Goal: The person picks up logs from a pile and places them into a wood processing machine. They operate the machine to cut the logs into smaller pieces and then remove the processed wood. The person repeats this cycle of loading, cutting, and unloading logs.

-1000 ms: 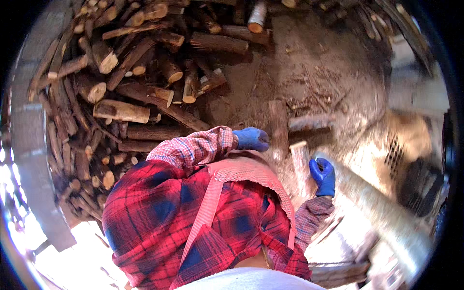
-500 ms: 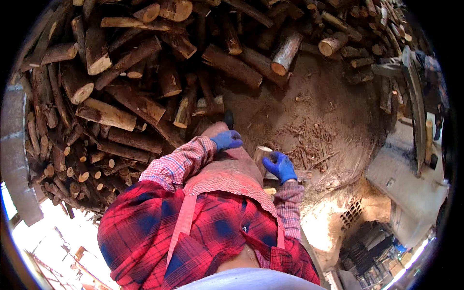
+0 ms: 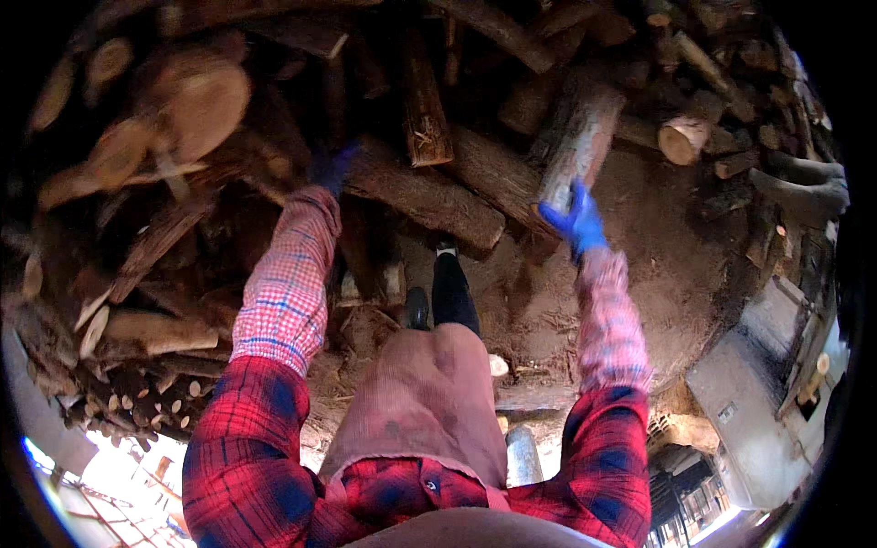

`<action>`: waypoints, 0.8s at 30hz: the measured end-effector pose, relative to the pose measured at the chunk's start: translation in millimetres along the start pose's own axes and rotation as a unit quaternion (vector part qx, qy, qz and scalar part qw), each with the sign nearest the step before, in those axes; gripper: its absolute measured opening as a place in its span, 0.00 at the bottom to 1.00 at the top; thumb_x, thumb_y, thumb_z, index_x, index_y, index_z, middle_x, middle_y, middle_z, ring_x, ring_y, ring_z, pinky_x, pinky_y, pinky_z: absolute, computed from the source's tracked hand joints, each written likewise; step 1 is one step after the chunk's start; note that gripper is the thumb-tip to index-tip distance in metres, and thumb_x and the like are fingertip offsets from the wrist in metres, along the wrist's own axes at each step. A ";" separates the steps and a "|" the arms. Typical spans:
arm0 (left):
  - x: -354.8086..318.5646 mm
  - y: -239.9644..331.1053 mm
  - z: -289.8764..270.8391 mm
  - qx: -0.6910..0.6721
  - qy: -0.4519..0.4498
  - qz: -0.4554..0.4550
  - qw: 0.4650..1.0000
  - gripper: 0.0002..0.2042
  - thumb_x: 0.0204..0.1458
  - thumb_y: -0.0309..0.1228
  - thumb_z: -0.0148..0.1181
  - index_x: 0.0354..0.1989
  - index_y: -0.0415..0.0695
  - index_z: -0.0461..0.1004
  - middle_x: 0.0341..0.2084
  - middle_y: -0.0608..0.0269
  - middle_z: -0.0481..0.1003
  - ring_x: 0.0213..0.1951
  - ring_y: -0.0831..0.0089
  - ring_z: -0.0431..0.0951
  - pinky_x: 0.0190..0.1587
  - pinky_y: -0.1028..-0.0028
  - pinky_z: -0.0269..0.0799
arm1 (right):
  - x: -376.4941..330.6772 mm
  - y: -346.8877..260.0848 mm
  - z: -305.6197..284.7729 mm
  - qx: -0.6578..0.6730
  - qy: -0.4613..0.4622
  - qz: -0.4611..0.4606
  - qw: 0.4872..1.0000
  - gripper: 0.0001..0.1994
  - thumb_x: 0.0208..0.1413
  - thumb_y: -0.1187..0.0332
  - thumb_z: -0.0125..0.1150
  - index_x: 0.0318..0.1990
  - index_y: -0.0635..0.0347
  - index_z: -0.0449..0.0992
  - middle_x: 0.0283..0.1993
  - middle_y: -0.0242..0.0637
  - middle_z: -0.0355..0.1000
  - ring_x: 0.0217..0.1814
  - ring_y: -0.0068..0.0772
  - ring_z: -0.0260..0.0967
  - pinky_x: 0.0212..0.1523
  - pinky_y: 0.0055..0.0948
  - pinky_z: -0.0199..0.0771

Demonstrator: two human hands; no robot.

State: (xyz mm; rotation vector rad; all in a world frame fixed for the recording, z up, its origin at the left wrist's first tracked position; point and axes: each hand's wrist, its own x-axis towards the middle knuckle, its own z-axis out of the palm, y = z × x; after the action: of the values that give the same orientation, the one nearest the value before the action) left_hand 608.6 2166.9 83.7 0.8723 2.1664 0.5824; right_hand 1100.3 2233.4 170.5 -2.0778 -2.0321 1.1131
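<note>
Firewood (image 3: pixel 183 183) fills the upper left in a big stack, and the left hand (image 3: pixel 331 167), in a blue glove, reaches up into the shadowed logs of that stack, though whether it is clenched or released cannot be told there. To the right of the stack, past the person's dark shoe (image 3: pixel 445 248) on the dirt floor (image 3: pixel 658 228), the gloved right hand (image 3: pixel 575 221) is clenched round the lower end of a bark-covered log (image 3: pixel 577 142) tilted upward.
</note>
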 end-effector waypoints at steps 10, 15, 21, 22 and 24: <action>176.6 -65.3 65.1 0.247 0.092 0.035 0.964 0.38 0.43 0.50 0.64 0.57 0.37 0.62 0.51 0.46 0.69 0.53 0.55 0.69 0.55 0.62 0.65 | 374.2 -13.5 68.7 -0.202 0.088 -0.088 0.972 0.48 0.40 0.50 0.71 0.65 0.65 0.52 0.63 0.49 0.57 0.64 0.45 0.55 0.63 0.36 0.58; 174.9 -68.9 62.8 0.288 0.114 0.046 0.950 0.38 0.42 0.48 0.66 0.58 0.37 0.61 0.51 0.46 0.69 0.53 0.54 0.69 0.54 0.61 0.66 | 415.7 -0.8 103.3 -0.275 0.019 -0.048 0.960 0.44 0.41 0.53 0.71 0.62 0.65 0.56 0.59 0.46 0.61 0.60 0.41 0.59 0.60 0.35 0.61; 130.8 -27.4 35.0 0.206 0.161 0.109 0.959 0.38 0.41 0.45 0.67 0.58 0.37 0.59 0.51 0.46 0.69 0.52 0.53 0.69 0.54 0.60 0.67 | 385.2 13.2 104.2 -0.229 -0.017 -0.050 0.972 0.38 0.42 0.57 0.71 0.59 0.65 0.61 0.55 0.43 0.65 0.55 0.37 0.64 0.56 0.34 0.65; 117.7 -15.3 28.8 0.167 0.157 0.101 0.968 0.38 0.41 0.45 0.68 0.58 0.37 0.59 0.50 0.46 0.69 0.52 0.53 0.69 0.54 0.60 0.67 | 372.0 15.5 100.1 -0.198 -0.027 -0.051 0.978 0.37 0.43 0.57 0.71 0.59 0.65 0.62 0.54 0.42 0.66 0.54 0.37 0.65 0.55 0.33 0.66; 86.3 22.4 9.9 0.044 0.113 0.042 0.992 0.36 0.40 0.42 0.68 0.56 0.37 0.62 0.48 0.48 0.70 0.50 0.54 0.71 0.52 0.61 0.68 | 329.7 14.3 89.7 -0.087 -0.072 -0.036 0.993 0.36 0.43 0.59 0.71 0.58 0.65 0.63 0.52 0.41 0.68 0.52 0.35 0.66 0.54 0.33 0.67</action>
State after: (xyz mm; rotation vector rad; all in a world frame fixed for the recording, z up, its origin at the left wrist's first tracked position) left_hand 580.8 2246.2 52.4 0.9893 2.3840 0.6588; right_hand 1032.4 2482.0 -54.3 -2.0339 -2.3299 1.1431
